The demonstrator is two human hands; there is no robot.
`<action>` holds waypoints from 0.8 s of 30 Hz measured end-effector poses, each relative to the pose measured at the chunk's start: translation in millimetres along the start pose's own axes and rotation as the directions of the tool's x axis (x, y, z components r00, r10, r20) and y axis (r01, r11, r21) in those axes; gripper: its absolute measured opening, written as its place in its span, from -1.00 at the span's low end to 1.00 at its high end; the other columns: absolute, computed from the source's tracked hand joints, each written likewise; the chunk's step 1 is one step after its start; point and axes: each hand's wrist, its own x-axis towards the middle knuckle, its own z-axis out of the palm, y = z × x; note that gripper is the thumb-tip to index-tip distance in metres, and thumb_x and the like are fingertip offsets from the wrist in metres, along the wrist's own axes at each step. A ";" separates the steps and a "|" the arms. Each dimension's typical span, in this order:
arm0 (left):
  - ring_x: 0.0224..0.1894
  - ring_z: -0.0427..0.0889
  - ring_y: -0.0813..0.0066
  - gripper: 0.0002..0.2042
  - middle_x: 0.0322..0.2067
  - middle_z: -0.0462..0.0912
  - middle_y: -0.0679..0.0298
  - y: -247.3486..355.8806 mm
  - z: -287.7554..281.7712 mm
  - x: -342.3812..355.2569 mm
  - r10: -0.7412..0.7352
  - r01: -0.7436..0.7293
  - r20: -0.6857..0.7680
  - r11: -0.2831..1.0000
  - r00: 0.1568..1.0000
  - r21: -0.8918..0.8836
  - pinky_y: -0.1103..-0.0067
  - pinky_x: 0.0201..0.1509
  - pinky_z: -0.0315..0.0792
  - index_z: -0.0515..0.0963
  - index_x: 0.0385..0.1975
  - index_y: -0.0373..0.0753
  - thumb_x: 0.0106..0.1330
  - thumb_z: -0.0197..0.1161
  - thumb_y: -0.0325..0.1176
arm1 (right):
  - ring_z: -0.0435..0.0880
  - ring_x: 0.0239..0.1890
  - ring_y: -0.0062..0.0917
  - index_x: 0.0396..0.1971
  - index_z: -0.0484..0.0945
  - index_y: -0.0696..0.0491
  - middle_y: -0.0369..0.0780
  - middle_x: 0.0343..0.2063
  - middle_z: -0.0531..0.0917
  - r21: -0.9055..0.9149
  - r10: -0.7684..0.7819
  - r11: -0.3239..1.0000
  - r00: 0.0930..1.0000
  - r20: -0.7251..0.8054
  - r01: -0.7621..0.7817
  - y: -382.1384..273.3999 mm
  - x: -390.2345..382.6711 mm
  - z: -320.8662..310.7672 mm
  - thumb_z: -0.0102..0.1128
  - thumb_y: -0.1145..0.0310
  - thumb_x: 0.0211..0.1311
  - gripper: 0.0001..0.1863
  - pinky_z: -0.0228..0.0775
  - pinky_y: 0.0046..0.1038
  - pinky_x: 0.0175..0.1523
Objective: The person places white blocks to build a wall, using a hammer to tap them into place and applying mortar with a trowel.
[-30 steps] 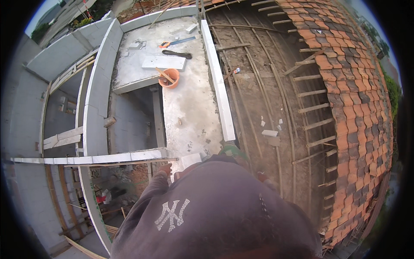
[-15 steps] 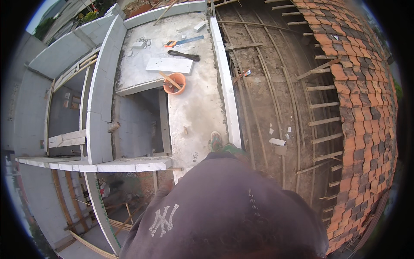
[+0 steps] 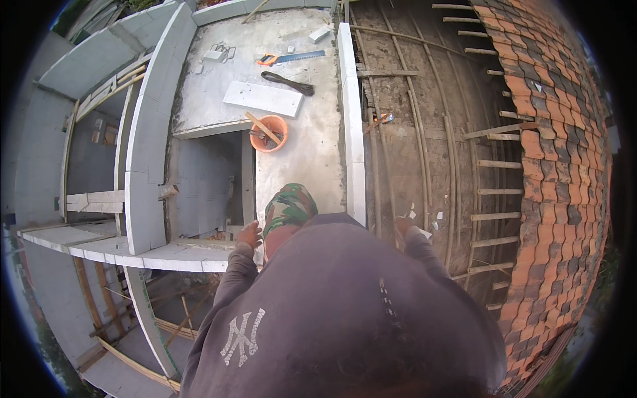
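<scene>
Roof build site seen from above. Largest thing: the sloped roof frame [image 3: 424, 132] of dirty rafters and thin battens, right half partly covered by orange clay tiles [image 3: 557, 199]. Left of it a flat concrete slab [image 3: 312, 152] edged by a white block wall [image 3: 350, 119], with an open shaft [image 3: 206, 179] cut into it.

On the slab: a white flat block [image 3: 263, 98], an orange bucket [image 3: 269, 133] with a wooden stick in it, a dark cord bundle [image 3: 287, 82], a handsaw [image 3: 290, 58] with an orange handle.

Person in a dark hoodie fills the lower frame, one camouflage shoe [image 3: 289, 207] planted on the slab.

Step, as a judgement: moving or steadying along the slab edge, no tool in hand; work looks between grabs. Next move likely calls for secure footing near the shaft and a reach forward to the tools, which are well apart from both hands.

Left hand [image 3: 249, 234] out to the side near the shaft's near corner, arm bent, fingers loosely curled, holding nothing that shows. Right hand [image 3: 405, 226] raised over the wall and battens, near small white fragments [image 3: 424, 232]; can't tell if its fingers grip anything.
</scene>
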 end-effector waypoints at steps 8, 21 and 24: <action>0.06 0.62 0.21 -0.47 0.14 0.63 0.16 -67.5 -90.3 89.5 -0.024 -0.167 0.179 0.257 0.984 0.952 0.26 0.02 0.49 0.47 0.29 -0.09 0.45 0.14 0.08 | 0.75 0.01 -0.04 -0.07 0.71 0.18 0.06 -0.07 0.74 -0.126 -0.048 0.989 0.981 0.186 0.073 -46.5 88.6 -96.7 0.20 0.34 0.24 -0.67 0.63 -0.14 0.09; 0.09 0.64 0.18 -0.35 0.29 0.54 0.15 414.5 46.1 241.1 -0.032 0.030 0.006 0.978 0.999 0.206 0.21 0.13 0.48 0.36 0.41 -0.11 0.43 0.18 0.13 | 0.79 -0.06 -0.10 -0.15 0.75 0.07 0.00 -0.14 0.77 0.139 0.062 0.986 0.981 0.183 -0.088 -46.4 190.6 -215.4 0.13 0.33 0.29 -0.73 0.65 -0.12 -0.04; 0.02 0.66 0.27 -0.40 0.20 0.60 0.19 503.6 99.4 266.5 0.071 -0.091 0.079 0.951 0.994 0.296 0.27 0.06 0.49 0.41 0.36 -0.06 0.42 0.19 0.10 | 0.79 -0.07 -0.11 -0.18 0.74 0.09 -0.01 -0.16 0.78 0.121 0.113 0.984 0.983 0.146 -0.131 -29.0 232.3 -223.3 0.18 0.33 0.27 -0.76 0.66 -0.13 -0.06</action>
